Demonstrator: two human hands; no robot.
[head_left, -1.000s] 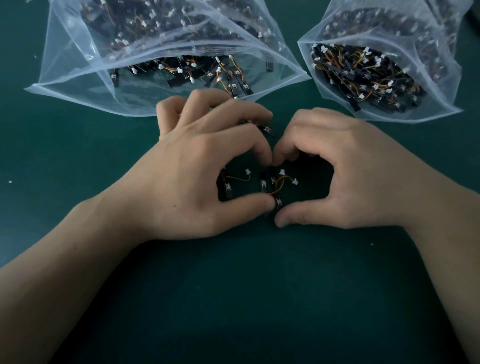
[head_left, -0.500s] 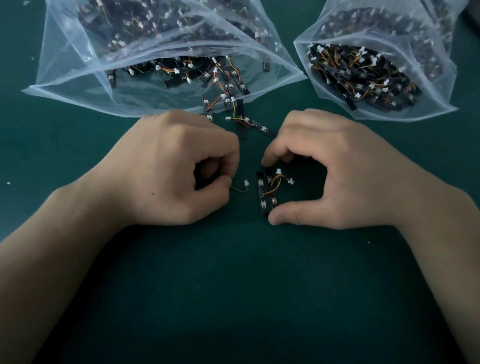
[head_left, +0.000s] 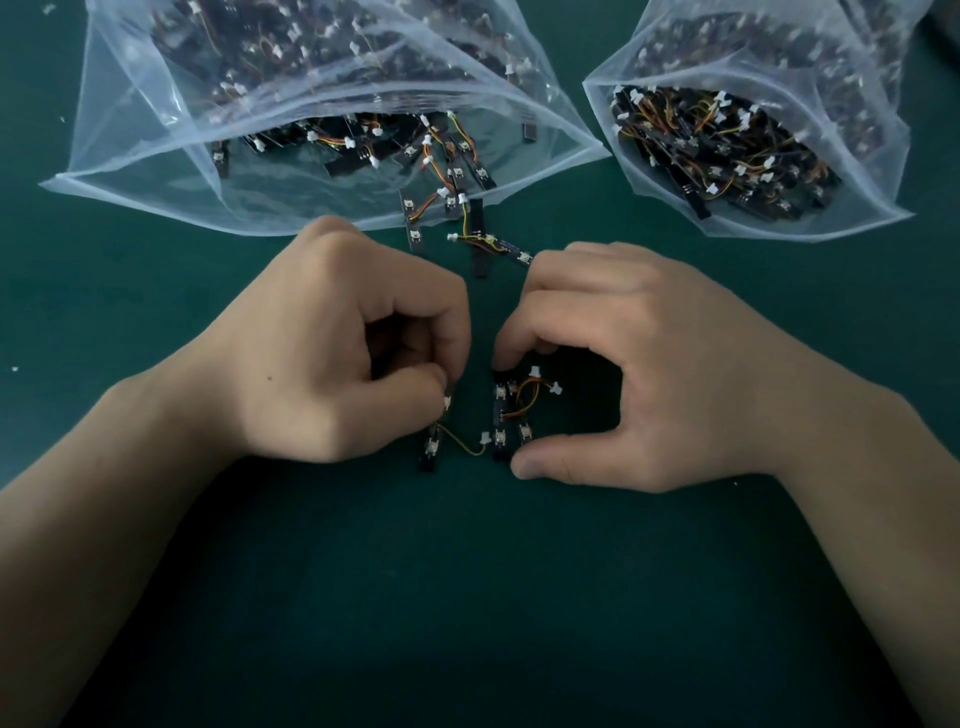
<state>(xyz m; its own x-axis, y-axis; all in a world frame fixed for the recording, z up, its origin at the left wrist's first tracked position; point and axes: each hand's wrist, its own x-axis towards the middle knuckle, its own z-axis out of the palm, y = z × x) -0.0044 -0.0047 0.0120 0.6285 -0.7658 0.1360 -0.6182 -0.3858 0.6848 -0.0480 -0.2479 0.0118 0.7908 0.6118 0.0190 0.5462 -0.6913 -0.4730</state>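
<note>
My left hand (head_left: 332, 358) is curled, with thumb and forefinger pinching a small black circuit strip (head_left: 432, 441) that trails a thin yellow wire to a white plug (head_left: 485, 438). My right hand (head_left: 639, 364) arches over a small cluster of black strips with orange wires and white plugs (head_left: 514, 408). Its forefinger tip touches the cluster's top end and its thumb lies at the bottom end. Both hands rest on the dark green mat (head_left: 467, 597).
Two open clear plastic bags hold many more wired strips: a large bag (head_left: 156, 176) at the back left and a smaller bag (head_left: 779, 218) at the back right. Several loose strips (head_left: 478, 234) spill from the left bag's mouth just beyond my fingers.
My left hand has curled into a pinch, pulled one wired strip left out of the cluster and drawn it down toward me. The right hand has stayed over the cluster.
</note>
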